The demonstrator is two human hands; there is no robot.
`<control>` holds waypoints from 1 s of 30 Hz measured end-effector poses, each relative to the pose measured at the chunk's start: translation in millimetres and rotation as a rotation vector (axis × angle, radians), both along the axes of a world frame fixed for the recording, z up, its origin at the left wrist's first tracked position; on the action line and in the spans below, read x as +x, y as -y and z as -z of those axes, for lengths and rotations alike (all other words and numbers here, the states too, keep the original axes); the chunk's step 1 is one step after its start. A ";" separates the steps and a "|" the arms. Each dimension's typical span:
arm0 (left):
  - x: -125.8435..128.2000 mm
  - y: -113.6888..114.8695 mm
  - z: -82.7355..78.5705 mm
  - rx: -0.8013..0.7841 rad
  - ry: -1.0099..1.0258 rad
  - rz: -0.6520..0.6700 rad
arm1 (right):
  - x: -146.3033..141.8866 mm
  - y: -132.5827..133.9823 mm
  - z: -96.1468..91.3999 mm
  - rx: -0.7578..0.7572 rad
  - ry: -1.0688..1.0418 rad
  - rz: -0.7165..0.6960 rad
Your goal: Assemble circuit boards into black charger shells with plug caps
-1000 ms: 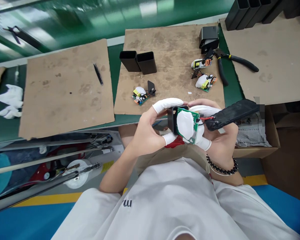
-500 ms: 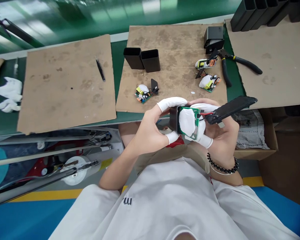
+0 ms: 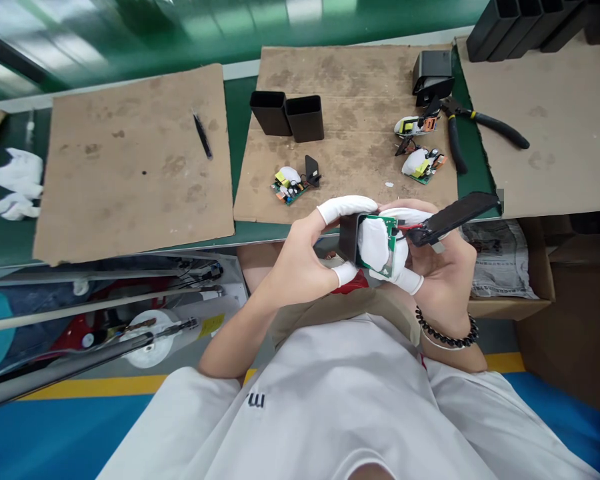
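1. green workbench (image 3: pixel 238 120) runs along a shiny green surface, and cardboard sheets lie on top of it.
2. left hand (image 3: pixel 307 257) is closed around a black case (image 3: pixel 349 239), gripping it between thumb and fingers, in front of the bench edge.
3. right hand (image 3: pixel 447 260) grips a circuit board (image 3: pixel 374 243) with a white lump on it; the left end of this board is at the mouth of the case, and most of it is outside.
4. red and dark wires join the board to a black plate (image 3: pixel 463 215), which sticks out above the right hand.
5. on the middle sheet, 2 open cases (image 3: pixel 305 120) stand upright side by side; their insides are dark, so i cannot tell if they hold something.
6. near the far right corner of this sheet, another case (image 3: pixel 433 65) has something whitish at its opening.
7. at the upper right, a row of open cases (image 3: pixel 520 37) stands; their contents are not readable.
8. below the bench, on the right, a cardboard box (image 3: pixel 513 308) contains printed paper (image 3: pixel 500 260).
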State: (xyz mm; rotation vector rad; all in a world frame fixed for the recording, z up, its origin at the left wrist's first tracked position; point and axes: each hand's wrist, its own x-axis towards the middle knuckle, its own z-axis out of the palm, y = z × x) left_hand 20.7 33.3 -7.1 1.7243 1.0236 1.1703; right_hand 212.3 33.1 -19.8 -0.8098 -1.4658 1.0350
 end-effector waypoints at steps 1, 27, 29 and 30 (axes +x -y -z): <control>-0.2 -0.1 0.6 0.000 -0.001 0.004 | -0.2 0.8 -0.8 -0.010 0.012 0.008; 0.3 -8.6 24.2 -0.372 0.282 0.186 | 38.0 -29.2 -16.4 0.152 0.249 -0.143; -2.7 -12.4 25.5 -0.528 0.352 0.287 | 40.0 -39.0 -20.0 0.246 0.330 -0.208; -4.5 -14.2 25.6 -0.606 0.377 0.332 | 41.9 -43.1 -22.9 0.296 0.389 -0.214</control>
